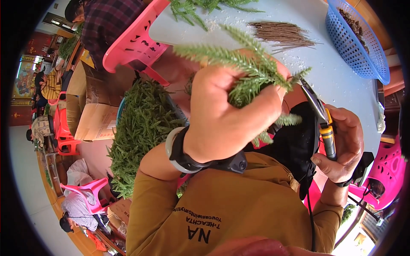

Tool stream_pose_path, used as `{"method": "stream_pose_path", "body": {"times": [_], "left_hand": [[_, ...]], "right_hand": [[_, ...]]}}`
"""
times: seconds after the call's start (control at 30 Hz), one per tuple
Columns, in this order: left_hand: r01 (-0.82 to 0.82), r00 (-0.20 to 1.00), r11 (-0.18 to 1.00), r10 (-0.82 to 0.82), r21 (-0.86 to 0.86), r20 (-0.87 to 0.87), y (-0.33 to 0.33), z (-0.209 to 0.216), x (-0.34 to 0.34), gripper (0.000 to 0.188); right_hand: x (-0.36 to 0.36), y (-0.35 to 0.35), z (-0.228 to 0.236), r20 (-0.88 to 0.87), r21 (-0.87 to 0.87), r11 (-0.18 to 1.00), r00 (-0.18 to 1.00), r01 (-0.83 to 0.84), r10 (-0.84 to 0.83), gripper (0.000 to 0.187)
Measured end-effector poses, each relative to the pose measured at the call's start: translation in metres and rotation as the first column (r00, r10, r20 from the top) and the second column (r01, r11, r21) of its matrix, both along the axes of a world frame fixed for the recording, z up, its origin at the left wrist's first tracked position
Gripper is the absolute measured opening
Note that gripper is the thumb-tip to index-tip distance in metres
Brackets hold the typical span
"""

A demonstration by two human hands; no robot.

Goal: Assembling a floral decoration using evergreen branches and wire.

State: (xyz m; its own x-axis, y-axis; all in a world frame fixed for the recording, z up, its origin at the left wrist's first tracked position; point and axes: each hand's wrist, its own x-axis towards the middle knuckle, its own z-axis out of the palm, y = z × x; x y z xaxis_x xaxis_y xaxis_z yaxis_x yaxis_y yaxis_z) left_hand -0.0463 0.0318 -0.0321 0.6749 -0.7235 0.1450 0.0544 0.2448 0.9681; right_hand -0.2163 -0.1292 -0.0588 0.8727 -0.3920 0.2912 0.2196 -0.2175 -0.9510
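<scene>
My left hand (pixel 226 115) is closed around a green artificial pine sprig (pixel 260 70), pinching its stem end between thumb and fingers. Needled tips fan out above and below the fist. In my right hand (pixel 344 143) is a pair of pliers (pixel 314 100) with yellow and dark grips, its metal jaws pointing up to the sprig's stem end. Whether the jaws touch the stem, I cannot tell. A bundle of thin brown stems (pixel 282 35) lies on the pale table (pixel 341 96) beyond my hands, and more green sprigs (pixel 200 8) lie at its far edge.
A blue plastic basket (pixel 356 42) with brown bits stands at the far right. Left of me is a tub heaped with green sprigs (pixel 143 132), beside a cardboard box (pixel 98 113). Pink chairs (pixel 136 40) stand around. Other people (pixel 113 23) sit to the left.
</scene>
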Motion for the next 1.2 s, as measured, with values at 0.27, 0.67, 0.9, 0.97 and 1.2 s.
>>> {"method": "stream_pose_path", "body": {"times": [0.27,0.67,0.9,0.97,1.2], "left_hand": [[-0.248,0.249,0.951,0.248,-0.185,0.936,0.006,-0.008,0.012,0.033],[-0.251,0.192,0.924,0.338,-0.287,0.921,0.004,-0.015,0.014,0.038],[-0.226,0.273,0.944,0.298,-0.24,0.915,0.006,-0.014,0.016,0.035],[-0.215,0.299,0.945,0.305,-0.248,0.904,0.004,-0.015,0.016,0.034],[0.262,0.955,0.954,-0.235,0.143,-0.18,0.013,0.018,0.012,0.029]], "right_hand": [[0.001,0.01,0.005,-0.042,0.05,0.996,0.997,-0.068,0.07,0.069],[0.008,0.016,-0.003,0.082,0.151,0.976,0.986,-0.155,0.144,0.063],[0.013,0.015,-0.006,0.107,0.093,0.984,0.984,-0.154,0.144,0.064],[0.013,0.013,-0.004,0.092,0.067,0.988,0.987,-0.141,0.135,0.064],[0.01,-0.01,-0.006,0.009,0.057,0.982,0.984,-0.178,0.178,0.066]]}}
